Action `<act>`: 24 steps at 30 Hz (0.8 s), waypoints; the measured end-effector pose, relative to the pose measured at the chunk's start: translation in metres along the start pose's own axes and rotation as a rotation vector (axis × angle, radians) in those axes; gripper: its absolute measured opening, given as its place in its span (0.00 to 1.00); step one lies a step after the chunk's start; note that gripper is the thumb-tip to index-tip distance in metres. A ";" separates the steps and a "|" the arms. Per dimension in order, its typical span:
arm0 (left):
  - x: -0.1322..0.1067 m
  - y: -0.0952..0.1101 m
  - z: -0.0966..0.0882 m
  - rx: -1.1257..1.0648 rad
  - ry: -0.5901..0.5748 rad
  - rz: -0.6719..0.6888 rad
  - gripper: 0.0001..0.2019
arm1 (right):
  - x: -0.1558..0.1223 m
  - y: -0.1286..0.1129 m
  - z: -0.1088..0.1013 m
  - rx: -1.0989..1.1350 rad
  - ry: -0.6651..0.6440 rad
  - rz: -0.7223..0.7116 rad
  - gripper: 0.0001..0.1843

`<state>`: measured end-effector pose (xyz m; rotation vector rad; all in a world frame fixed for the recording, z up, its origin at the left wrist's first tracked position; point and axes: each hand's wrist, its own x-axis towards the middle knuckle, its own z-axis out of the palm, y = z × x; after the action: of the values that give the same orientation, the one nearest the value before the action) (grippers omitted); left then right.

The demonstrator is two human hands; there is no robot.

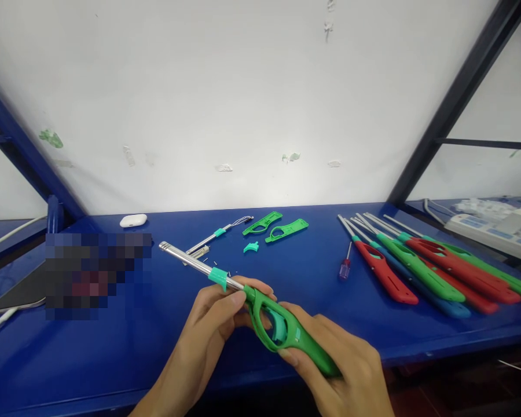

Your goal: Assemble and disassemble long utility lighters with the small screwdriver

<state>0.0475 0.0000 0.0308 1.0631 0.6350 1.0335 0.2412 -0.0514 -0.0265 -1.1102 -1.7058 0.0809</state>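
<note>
A green long-reach lighter [301,336] is held in both hands above the front of the blue table. My left hand [217,324] is closed around its neck, where the silver tube meets the green body. My right hand [338,359] wraps the handle, thumb below and fingers along the top. A teal trigger [279,325] shows inside the handle's loop, and a teal collar [218,278] sits on the tube. Beyond lie two green handle halves [287,230], a loose teal trigger [251,247], a separate metal tube with wires [208,239] and several tiny screws [230,273].
Several red, green and blue lighters [421,266] lie in a row at the right, beside a small screwdriver [345,268]. A white earbud case [133,220] and a dark flat device [21,284] are at the left. A white power strip [495,231] stands far right.
</note>
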 end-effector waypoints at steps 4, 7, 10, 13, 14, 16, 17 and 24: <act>0.001 0.001 0.004 0.057 0.048 -0.002 0.13 | 0.002 -0.001 -0.001 -0.002 0.012 0.001 0.18; 0.002 -0.002 0.003 0.081 0.061 -0.005 0.12 | 0.003 -0.002 -0.002 -0.005 0.018 0.005 0.18; 0.002 -0.004 0.001 0.103 0.075 -0.011 0.12 | 0.002 -0.003 -0.002 -0.010 0.018 0.007 0.19; 0.002 -0.004 0.000 0.110 0.063 -0.013 0.12 | 0.002 -0.003 -0.002 -0.009 0.020 0.007 0.19; 0.002 -0.004 0.000 0.109 0.058 -0.014 0.12 | 0.002 -0.002 -0.002 -0.009 0.024 0.004 0.19; 0.002 -0.004 0.000 0.110 0.058 -0.013 0.13 | 0.002 -0.001 -0.002 -0.003 0.033 -0.011 0.19; 0.002 -0.004 0.001 0.114 0.057 -0.015 0.13 | 0.002 0.000 -0.002 0.004 0.034 -0.024 0.19; -0.002 -0.007 -0.005 0.016 0.007 0.013 0.07 | 0.002 0.003 -0.001 0.024 0.024 0.012 0.20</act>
<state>0.0449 -0.0002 0.0225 1.0793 0.6437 1.0451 0.2440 -0.0491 -0.0258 -1.0995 -1.6732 0.0955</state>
